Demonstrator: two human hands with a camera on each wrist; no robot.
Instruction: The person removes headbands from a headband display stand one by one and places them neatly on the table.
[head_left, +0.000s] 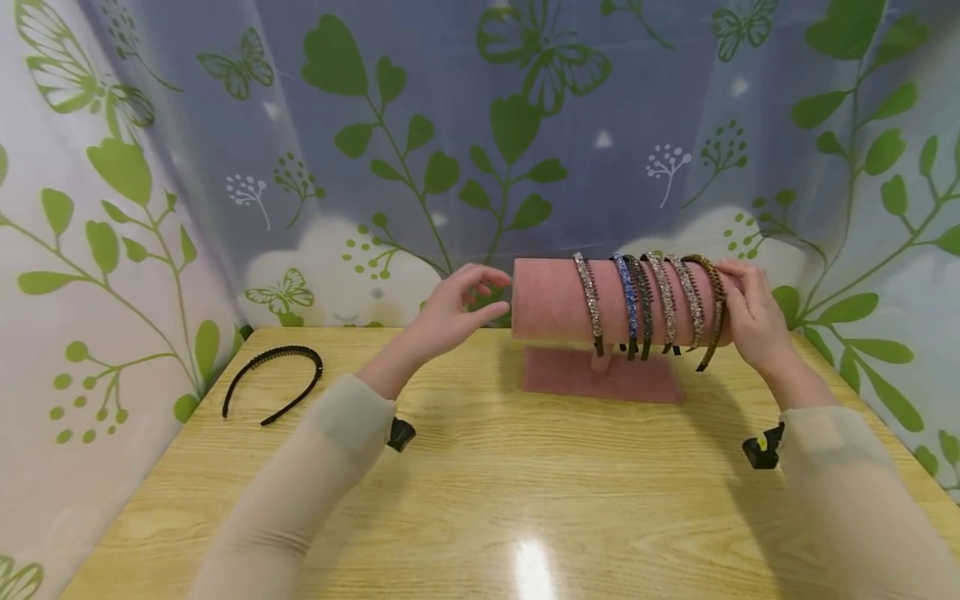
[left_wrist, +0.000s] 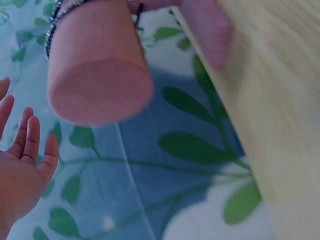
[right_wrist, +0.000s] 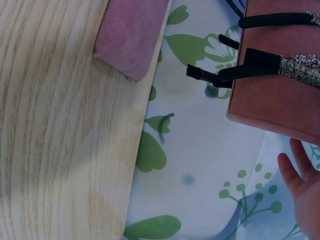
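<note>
A pink cylindrical headband stand (head_left: 549,300) rests on the table, with several glittery headbands around its roll. They include a blue headband (head_left: 628,300) in the middle and a gold headband (head_left: 716,308) at the far right. My right hand (head_left: 765,321) is at the roll's right end, beside the gold headband; in the right wrist view its fingers (right_wrist: 295,167) look extended near the end face. My left hand (head_left: 459,308) hovers just off the left end, fingers loosely bent and holding nothing. In the left wrist view, a gap separates the left hand (left_wrist: 27,167) from the roll.
A black toothed headband (head_left: 273,354) lies by itself on the left of the wooden table (head_left: 465,500). Behind the table hangs a leaf-and-butterfly printed curtain (head_left: 420,50), continuing along both sides. The stand's flat pink base (head_left: 555,375) sits near the table's back edge.
</note>
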